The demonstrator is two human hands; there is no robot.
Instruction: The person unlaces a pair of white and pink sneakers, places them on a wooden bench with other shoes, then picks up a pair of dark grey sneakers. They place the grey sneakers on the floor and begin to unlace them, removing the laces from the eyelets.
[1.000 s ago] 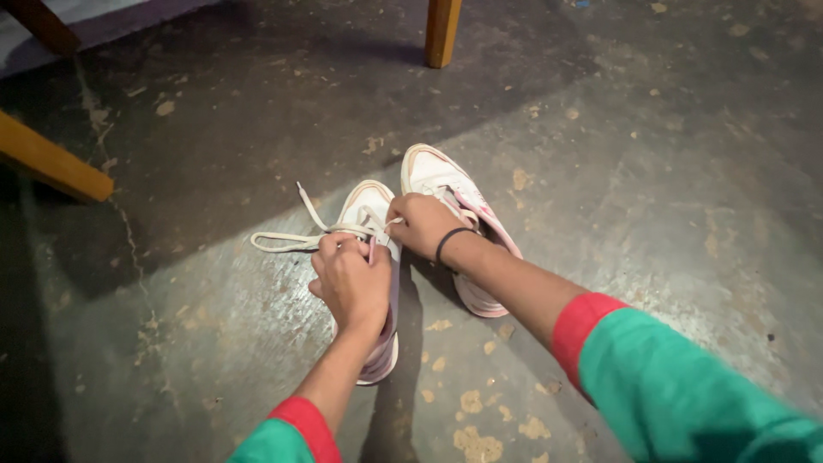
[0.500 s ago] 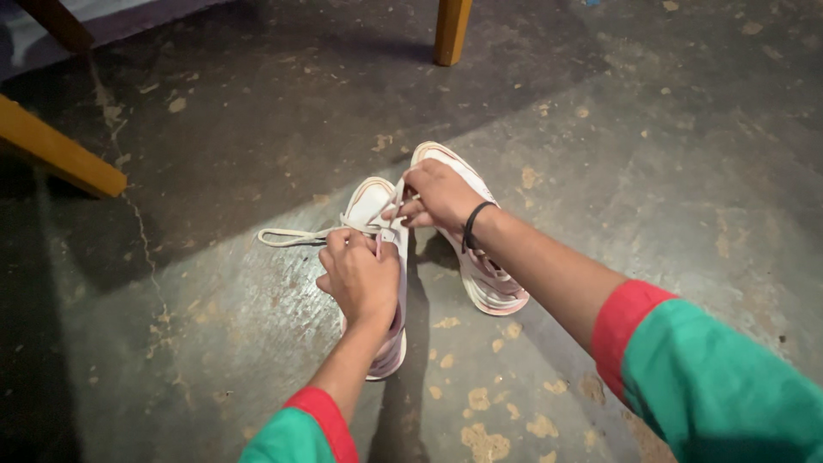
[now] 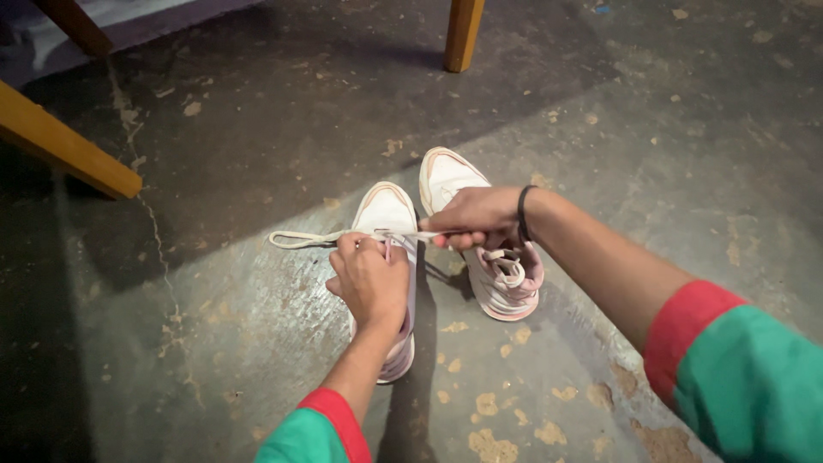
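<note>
Item: pair of white sneakers with pink trim, standing side by side on a worn concrete floor [image 3: 669, 154], toes pointing away from us.

Left sneaker [image 3: 387, 214]: we see its toe cap and part of the sole edge; our left hand [image 3: 373, 279] lies over its lacing area and covers most of the upper. The grip of that hand is closed, fingers curled down on the shoe where the lace leaves it; we cannot tell exactly what the fingertips pinch.

White shoelace [image 3: 313, 237]: flat, one end lying loose on the floor to the left of the left sneaker; another stretch runs taut to the right, from the left hand across to our right hand [image 3: 476, 219].

Right hand: grip closed on the taut stretch of lace, thumb and fingers pinched together, held just above the right sneaker [image 3: 506, 279]. A black band [image 3: 521, 214] circles that wrist.

Right sneaker: just beside the left one, its opening and laced tongue showing below the right hand, heel toward us.

Sleeves: green with red cuffs, on both forearms.

Surroundings: wooden furniture leg [image 3: 463, 34] standing on the floor well beyond the shoes; a slanting wooden rail [image 3: 69, 150] at the far left. Floor is cracked and flecked with pale patches.
</note>
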